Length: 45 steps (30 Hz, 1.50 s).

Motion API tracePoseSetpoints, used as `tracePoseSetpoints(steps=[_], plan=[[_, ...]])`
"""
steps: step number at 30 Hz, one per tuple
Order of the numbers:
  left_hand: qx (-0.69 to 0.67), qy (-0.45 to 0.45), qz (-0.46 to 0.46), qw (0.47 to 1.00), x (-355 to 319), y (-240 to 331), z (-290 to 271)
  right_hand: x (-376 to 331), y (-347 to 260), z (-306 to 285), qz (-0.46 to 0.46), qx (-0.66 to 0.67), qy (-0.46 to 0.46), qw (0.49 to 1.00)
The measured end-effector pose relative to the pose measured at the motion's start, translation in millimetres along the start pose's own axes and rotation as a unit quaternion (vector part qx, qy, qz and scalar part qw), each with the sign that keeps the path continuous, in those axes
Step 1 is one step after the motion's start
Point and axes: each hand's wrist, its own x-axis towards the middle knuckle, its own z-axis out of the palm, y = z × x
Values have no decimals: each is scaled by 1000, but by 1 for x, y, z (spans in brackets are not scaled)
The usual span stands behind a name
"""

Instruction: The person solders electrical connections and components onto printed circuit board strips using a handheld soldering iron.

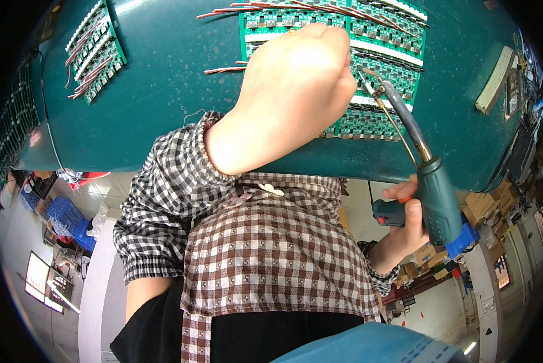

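My left hand [299,78] is closed above a panel of green circuit boards [398,45]. Its fingertips are turned away, so what they pinch, if anything, is hidden. In my right hand [408,233] is a dark green soldering gun [439,193], gripped by its handle. The gun's curved metal barrel [401,109] and a thin feed tube [395,127] lean up and left, their tips over the boards just right of my left hand. Red, white and dark wires [265,7] lie across the panel's top, some past its left edge.
A smaller board panel [96,51] with red and white wires lies at the far left of the green tabletop [168,66]. More boards [18,121] are at the left rim. A pale bar [495,80] lies at the right. Blue crates [69,218] stand below on the left.
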Motion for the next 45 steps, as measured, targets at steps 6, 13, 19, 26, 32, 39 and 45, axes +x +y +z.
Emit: tracePoseSetpoints(steps=[6, 13, 19, 26, 32, 39, 45], plan=[[0, 3, 0, 1000, 0, 0, 0, -1, 1, 0, 10, 0, -4, 1000], [-8, 5, 3, 1000, -1, 0, 0, -1, 0, 1, 20, -10, 3, 1000], [-2, 3, 4, 1000, -1, -1, 0, -1, 0, 1, 4, -1, 9, 1000], [3, -2, -3, 1000, 0, 0, 1, 2, 3, -2, 6, 3, -16, 1000], [-32, -7, 24, 999, 3, 7, -2, 7, 4, -35, -44, 49, 50, 997], [-23, -95, -108, 989, -54, -9, -28, 33, 15, -71, -236, 76, 375, 893], [-40, -86, -84, 992, -31, 0, -20, 134, 39, -107, -205, 36, 402, 892]])
